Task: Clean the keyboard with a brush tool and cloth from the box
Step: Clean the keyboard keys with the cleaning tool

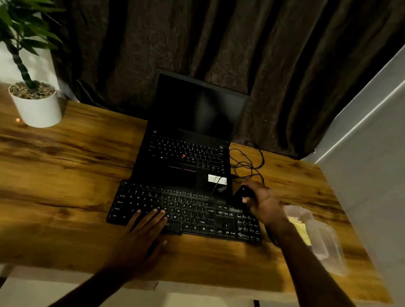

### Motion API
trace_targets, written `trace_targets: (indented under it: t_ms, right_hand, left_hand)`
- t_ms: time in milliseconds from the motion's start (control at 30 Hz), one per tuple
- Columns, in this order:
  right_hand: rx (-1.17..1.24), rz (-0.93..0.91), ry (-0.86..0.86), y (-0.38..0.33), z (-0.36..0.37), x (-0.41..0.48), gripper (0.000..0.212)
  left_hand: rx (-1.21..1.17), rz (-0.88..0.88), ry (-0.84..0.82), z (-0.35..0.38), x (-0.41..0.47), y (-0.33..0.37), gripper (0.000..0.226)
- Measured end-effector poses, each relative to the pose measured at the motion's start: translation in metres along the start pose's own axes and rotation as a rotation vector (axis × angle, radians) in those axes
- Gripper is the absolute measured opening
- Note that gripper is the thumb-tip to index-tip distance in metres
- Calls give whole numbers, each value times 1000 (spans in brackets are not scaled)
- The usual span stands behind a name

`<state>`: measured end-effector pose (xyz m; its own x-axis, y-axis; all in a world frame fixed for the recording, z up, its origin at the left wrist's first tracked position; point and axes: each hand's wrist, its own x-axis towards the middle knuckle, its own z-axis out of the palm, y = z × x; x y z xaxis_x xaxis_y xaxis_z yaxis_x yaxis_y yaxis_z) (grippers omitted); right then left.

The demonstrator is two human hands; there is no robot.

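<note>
The keyboard point(186, 211) is pressed flat by the open left hand point(144, 232). A black brush point(240, 198) is gripped by the right hand point(263, 202) above its right end, beside the box point(322, 236).

Desk point(71, 165): wood-grain finish, slight sheen. Keyboard point(186, 211): black matt plastic. Laptop point(186, 152) at 12 o'clock of it: matt black shell, glossy screen. Box point(324, 241) at 3 o'clock: clear, smooth plastic. Pot point(37, 110) at 10 o'clock: smooth white, gravel on top. Curtain point(182, 40): dark patterned cloth.
</note>
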<state>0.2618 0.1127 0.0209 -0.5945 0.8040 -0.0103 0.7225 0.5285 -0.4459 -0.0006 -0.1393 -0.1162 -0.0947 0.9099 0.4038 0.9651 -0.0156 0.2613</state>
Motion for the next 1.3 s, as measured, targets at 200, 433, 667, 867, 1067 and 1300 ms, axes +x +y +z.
trace_targets:
  t_ms: [200,433,667,867,1067,1300]
  right_hand:
    - [-113,119,12,25,-21,-8,55]
    - [-82,112,6,-1,-8,-7,54]
    - [23,-11,17,-31,6,5,45]
    - [-154,112,-12,-13,-12,-10,55]
    - [-64,-19,-4,-48,10,-1,50]
    - [-153,54,-69,-37,-3,-4,54]
  left_hand:
    - [4,6,-8,0,-1,-2,57]
    - [-14,10,3,-2,1,1,60]
    - [-4,17,12,-1,0,0,59]
    - [12,8,-12,-1,0,0,59]
    - [-5,15,14,2,0,0,60]
    - [-13,25,28,1,0,-1,58]
